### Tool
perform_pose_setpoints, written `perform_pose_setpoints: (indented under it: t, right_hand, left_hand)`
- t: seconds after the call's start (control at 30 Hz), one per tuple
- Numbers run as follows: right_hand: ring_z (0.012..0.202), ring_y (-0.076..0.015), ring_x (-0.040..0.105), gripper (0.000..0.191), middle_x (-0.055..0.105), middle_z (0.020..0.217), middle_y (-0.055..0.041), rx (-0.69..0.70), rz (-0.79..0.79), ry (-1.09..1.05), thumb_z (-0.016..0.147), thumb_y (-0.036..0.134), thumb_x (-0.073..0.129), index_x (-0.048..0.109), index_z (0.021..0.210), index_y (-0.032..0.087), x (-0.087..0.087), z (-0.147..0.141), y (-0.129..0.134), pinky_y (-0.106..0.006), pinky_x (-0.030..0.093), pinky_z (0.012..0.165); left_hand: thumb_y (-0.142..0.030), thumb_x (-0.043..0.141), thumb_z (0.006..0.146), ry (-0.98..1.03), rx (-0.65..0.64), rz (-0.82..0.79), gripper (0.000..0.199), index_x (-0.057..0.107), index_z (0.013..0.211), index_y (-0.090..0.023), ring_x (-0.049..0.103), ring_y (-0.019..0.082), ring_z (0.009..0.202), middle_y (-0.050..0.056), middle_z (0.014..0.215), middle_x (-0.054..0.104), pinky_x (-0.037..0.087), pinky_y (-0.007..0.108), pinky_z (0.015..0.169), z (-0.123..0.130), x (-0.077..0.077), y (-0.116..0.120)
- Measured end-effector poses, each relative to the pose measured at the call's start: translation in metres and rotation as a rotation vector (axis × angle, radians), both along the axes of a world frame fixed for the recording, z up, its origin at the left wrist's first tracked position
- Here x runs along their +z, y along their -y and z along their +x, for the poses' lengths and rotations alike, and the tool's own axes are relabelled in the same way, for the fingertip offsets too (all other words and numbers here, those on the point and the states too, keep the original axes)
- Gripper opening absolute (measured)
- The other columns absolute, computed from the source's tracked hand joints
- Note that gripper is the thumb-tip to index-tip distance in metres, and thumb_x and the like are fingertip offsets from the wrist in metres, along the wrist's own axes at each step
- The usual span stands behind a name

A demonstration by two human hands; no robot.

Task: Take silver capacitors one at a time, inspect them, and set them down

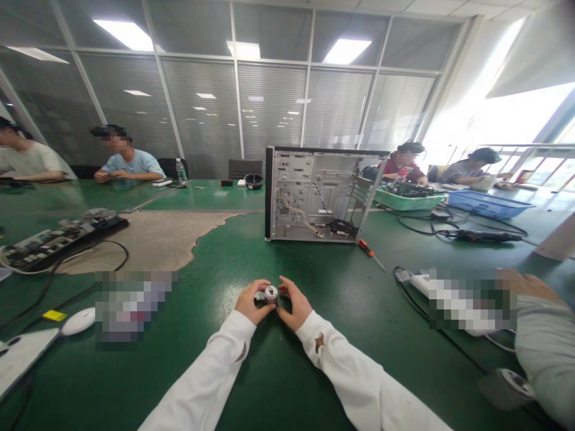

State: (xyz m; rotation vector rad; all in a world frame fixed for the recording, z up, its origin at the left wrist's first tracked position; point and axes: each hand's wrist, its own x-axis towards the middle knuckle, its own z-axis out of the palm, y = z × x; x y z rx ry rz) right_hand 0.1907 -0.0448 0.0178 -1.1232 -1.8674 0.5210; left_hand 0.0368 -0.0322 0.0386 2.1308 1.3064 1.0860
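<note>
A small grey metal cylinder, like a small motor or can, stands upright on the green table, between my two hands. My left hand curves around its left side, with the thumb at its lower front. On the other side my right hand has thumb and fingers spread apart, close to the cylinder; whether it touches is unclear. Beyond both hands stands an open computer case, its bare metal inside and some cables showing. An orange and black screwdriver lies by its right corner.
Circuit parts and cables lie left, near a white device. A white power strip, another cylinder and a person's arm are at right. Green and blue baskets stand farther back; people sit beyond.
</note>
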Motion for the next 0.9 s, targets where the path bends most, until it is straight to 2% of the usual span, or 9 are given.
perform_pose_setpoints:
  t: [0.1, 0.27, 0.47, 0.57, 0.67, 0.9]
  right_hand:
    - [0.087, -0.0178, 0.049, 0.069, 0.048, 0.100, -0.0058, -0.001, -0.008, 0.003, 0.055, 0.011, 0.049, 0.024, 0.118, 0.020, 0.000, 0.000, 0.000, -0.037, 0.040, 0.080]
    - [0.086, -0.0178, 0.049, 0.069, 0.047, 0.101, -0.0060, 0.001, -0.012, 0.020, 0.055, 0.011, 0.049, 0.024, 0.119, 0.020, 0.000, 0.001, 0.000, -0.037, 0.039, 0.081]
    - [0.086, -0.0180, 0.048, 0.070, 0.046, 0.102, -0.0063, 0.008, 0.006, 0.052, 0.056, 0.012, 0.049, 0.021, 0.120, 0.020, -0.003, 0.002, 0.000, -0.038, 0.039, 0.080]
    - [0.087, -0.0179, 0.048, 0.070, 0.046, 0.102, -0.0061, 0.006, 0.009, 0.045, 0.056, 0.012, 0.049, 0.021, 0.120, 0.021, -0.003, 0.002, 0.000, -0.037, 0.039, 0.080]
    - [0.087, -0.0178, 0.048, 0.071, 0.046, 0.102, -0.0064, 0.011, 0.010, 0.038, 0.056, 0.011, 0.049, 0.021, 0.120, 0.020, -0.002, 0.001, 0.001, -0.037, 0.039, 0.081]
    - [0.086, -0.0172, 0.048, 0.072, 0.046, 0.103, -0.0083, 0.054, 0.050, -0.020, 0.054, 0.008, 0.049, 0.022, 0.120, 0.018, 0.001, -0.001, 0.003, -0.035, 0.041, 0.077]
  left_hand:
    - [-0.015, 0.062, 0.052, 0.050, 0.006, -0.064, 0.055, 0.039, 0.100, -0.022, 0.056, 0.020, 0.083, 0.002, 0.086, 0.060, 0.039, 0.037, 0.078, 0.001, -0.008, -0.003]
    - [-0.011, 0.056, 0.055, 0.143, -0.041, -0.030, 0.053, 0.035, 0.102, -0.022, 0.053, 0.018, 0.088, 0.004, 0.092, 0.056, 0.042, 0.034, 0.075, 0.003, -0.012, -0.003]
    - [-0.010, 0.054, 0.058, 0.115, -0.085, 0.024, 0.041, 0.043, 0.097, -0.020, 0.051, 0.018, 0.090, 0.005, 0.101, 0.052, 0.041, 0.033, 0.079, 0.002, -0.011, -0.003]
    - [-0.011, 0.055, 0.058, 0.147, -0.072, -0.032, 0.039, 0.046, 0.095, -0.021, 0.053, 0.018, 0.088, 0.003, 0.099, 0.054, 0.042, 0.032, 0.077, 0.001, -0.012, -0.005]
    - [-0.013, 0.057, 0.058, 0.286, -0.068, -0.143, 0.041, 0.044, 0.096, -0.021, 0.056, 0.016, 0.080, 0.003, 0.092, 0.057, 0.042, 0.032, 0.076, 0.000, -0.015, -0.008]
    - [-0.023, 0.066, 0.053, 0.761, -0.158, -0.388, 0.052, 0.041, 0.099, -0.018, 0.058, 0.015, 0.069, 0.003, 0.077, 0.061, 0.044, 0.029, 0.068, -0.003, -0.018, -0.015]
